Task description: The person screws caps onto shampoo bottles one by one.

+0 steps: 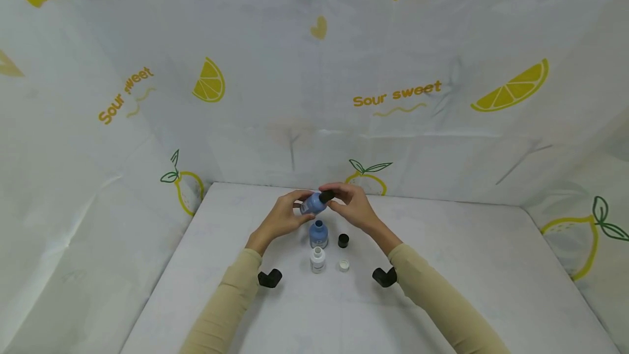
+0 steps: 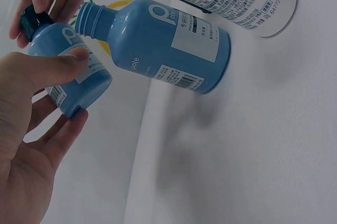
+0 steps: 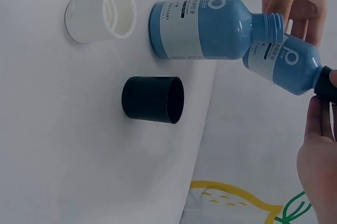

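A blue bottle (image 1: 313, 205) with a black cap (image 1: 326, 196) is held tilted above the table, its capped end toward the right. My left hand (image 1: 285, 214) grips the bottle's body, thumb across the label in the left wrist view. The fingers of my right hand (image 1: 355, 207) pinch the black cap. Just below the hands, a second blue bottle (image 1: 318, 235) stands upright and uncapped, its threaded neck (image 3: 273, 28) bare. Nearer me is an uncapped white bottle (image 1: 318, 260), also upright.
Right of the standing bottles, a loose black cap (image 1: 343, 241) and a white cap (image 1: 344, 265) rest on the white table (image 1: 442, 288). Black angled pieces lie by the left forearm (image 1: 270, 278) and right forearm (image 1: 384, 277). A lemon-printed sheet (image 1: 295, 97) rises behind the table.
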Demonstrator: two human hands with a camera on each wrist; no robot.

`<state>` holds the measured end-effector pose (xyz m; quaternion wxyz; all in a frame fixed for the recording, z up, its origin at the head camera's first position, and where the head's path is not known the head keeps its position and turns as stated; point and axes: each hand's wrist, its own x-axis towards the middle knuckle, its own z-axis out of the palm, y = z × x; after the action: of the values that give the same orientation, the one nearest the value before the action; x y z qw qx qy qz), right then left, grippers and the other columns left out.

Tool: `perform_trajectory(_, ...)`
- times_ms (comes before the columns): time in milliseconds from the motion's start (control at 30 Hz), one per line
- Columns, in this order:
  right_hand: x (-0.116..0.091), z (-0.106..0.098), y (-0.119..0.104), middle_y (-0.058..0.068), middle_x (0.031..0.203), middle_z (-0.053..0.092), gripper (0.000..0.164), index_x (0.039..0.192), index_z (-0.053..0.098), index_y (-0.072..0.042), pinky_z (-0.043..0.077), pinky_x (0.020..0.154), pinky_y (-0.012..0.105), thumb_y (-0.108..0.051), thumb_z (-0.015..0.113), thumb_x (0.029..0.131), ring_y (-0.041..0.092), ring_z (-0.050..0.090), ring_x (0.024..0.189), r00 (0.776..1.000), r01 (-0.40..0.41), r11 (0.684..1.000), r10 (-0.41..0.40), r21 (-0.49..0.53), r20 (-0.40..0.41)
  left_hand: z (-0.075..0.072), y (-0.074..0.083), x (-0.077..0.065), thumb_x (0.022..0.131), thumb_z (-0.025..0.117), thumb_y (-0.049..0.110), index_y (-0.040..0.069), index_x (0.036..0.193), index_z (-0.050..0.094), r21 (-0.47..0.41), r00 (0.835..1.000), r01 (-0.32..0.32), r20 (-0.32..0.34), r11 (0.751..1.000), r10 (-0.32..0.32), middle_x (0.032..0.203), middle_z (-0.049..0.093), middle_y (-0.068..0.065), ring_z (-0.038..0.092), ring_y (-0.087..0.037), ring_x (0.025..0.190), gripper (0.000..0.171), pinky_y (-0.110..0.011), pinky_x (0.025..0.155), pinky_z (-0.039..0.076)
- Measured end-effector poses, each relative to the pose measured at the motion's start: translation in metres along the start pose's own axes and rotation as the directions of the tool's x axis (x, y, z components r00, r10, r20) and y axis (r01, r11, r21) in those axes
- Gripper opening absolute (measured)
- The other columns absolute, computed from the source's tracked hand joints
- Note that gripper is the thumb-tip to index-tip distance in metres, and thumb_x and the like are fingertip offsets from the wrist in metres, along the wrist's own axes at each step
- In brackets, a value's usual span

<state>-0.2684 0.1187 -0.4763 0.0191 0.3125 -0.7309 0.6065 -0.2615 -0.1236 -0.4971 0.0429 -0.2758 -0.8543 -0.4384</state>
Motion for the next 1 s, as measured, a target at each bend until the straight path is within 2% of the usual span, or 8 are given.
perform_trajectory(133, 0.000, 0.001, -0.003, 0.030, 0.133, 0.072, 0.036, 0.133, 0.070, 0.008, 0.056, 0.113, 0.018, 0.010, 0.072, 0.097, 0.039, 0.070, 0.127, 1.000, -0.014, 0.998, 0.013, -0.058, -0.023, 0.000, 0.001, 0.000, 0.091, 0.086, 0.003, -0.002, 0.145, 0.061, 0.004, 1.000, 0.002, 0.001, 1.000, -0.002, 0.140, 0.071, -0.021, 0.071, -0.035, 0.128, 0.060, -0.046, 0.108, 0.064)
perform_trajectory(233, 0.000, 0.003, -0.005, 0.030, 0.133, 0.073, 0.036, 0.133, 0.071, 0.006, 0.058, 0.113, 0.024, 0.005, 0.076, 0.097, 0.045, 0.070, 0.125, 0.998, -0.034, 0.995, 0.030, -0.093, -0.048, 0.000, 0.001, 0.000, 0.092, 0.086, 0.004, -0.002, 0.146, 0.061, 0.009, 1.000, 0.001, 0.000, 1.000, -0.001, 0.140, 0.071, -0.021, 0.070, -0.035, 0.128, 0.060, -0.046, 0.108, 0.064)
perform_trajectory(367, 0.000, 0.004, -0.004, 0.027, 0.130, 0.074, 0.036, 0.131, 0.073, 0.004, 0.062, 0.110, 0.038, 0.001, 0.080, 0.096, 0.043, 0.073, 0.120, 0.995, -0.058, 0.990, 0.047, -0.126, -0.088, 0.000, 0.001, 0.001, 0.092, 0.086, 0.004, -0.001, 0.146, 0.061, 0.009, 1.000, 0.001, 0.000, 1.000, -0.001, 0.140, 0.070, -0.020, 0.070, -0.035, 0.128, 0.060, -0.047, 0.108, 0.064)
perform_trajectory(433, 0.001, 0.005, -0.004, 0.026, 0.128, 0.075, 0.035, 0.129, 0.073, 0.003, 0.063, 0.109, 0.040, -0.001, 0.082, 0.095, 0.041, 0.074, 0.118, 0.993, -0.069, 0.989, 0.054, -0.132, -0.108, 0.000, 0.001, 0.001, 0.092, 0.086, 0.004, 0.000, 0.146, 0.061, 0.004, 1.000, 0.004, 0.000, 1.000, -0.004, 0.140, 0.070, -0.020, 0.070, -0.034, 0.128, 0.060, -0.047, 0.108, 0.064)
perform_trajectory(533, 0.002, 0.006, -0.003, 0.025, 0.123, 0.076, 0.032, 0.123, 0.074, 0.003, 0.065, 0.104, 0.034, -0.003, 0.083, 0.094, 0.037, 0.075, 0.113, 0.988, -0.085, 0.986, 0.066, -0.140, -0.138, 0.000, 0.001, 0.001, 0.091, 0.086, 0.004, 0.000, 0.146, 0.062, -0.003, 1.000, 0.001, -0.002, 1.000, -0.001, 0.139, 0.071, -0.019, 0.070, -0.034, 0.128, 0.060, -0.047, 0.108, 0.064)
perform_trajectory(733, 0.003, 0.010, -0.001, 0.021, 0.110, 0.074, 0.025, 0.110, 0.070, 0.002, 0.061, 0.089, 0.019, -0.008, 0.086, 0.093, 0.013, 0.069, 0.095, 0.975, -0.120, 0.980, 0.086, -0.161, -0.203, 0.000, 0.002, 0.002, 0.091, 0.087, 0.003, -0.001, 0.145, 0.062, 0.000, 1.000, -0.008, 0.004, 1.000, 0.008, 0.139, 0.071, -0.019, 0.070, -0.034, 0.128, 0.059, -0.046, 0.108, 0.064)
perform_trajectory(1000, 0.004, 0.014, 0.000, 0.018, 0.103, 0.072, 0.027, 0.106, 0.067, -0.002, 0.059, 0.082, 0.015, -0.013, 0.087, 0.092, 0.010, 0.068, 0.087, 0.959, -0.179, 0.967, 0.131, -0.180, -0.250, -0.001, 0.002, 0.002, 0.091, 0.087, 0.004, 0.000, 0.145, 0.062, 0.012, 1.000, -0.008, 0.005, 1.000, 0.008, 0.139, 0.071, -0.019, 0.070, -0.034, 0.128, 0.060, -0.046, 0.107, 0.064)
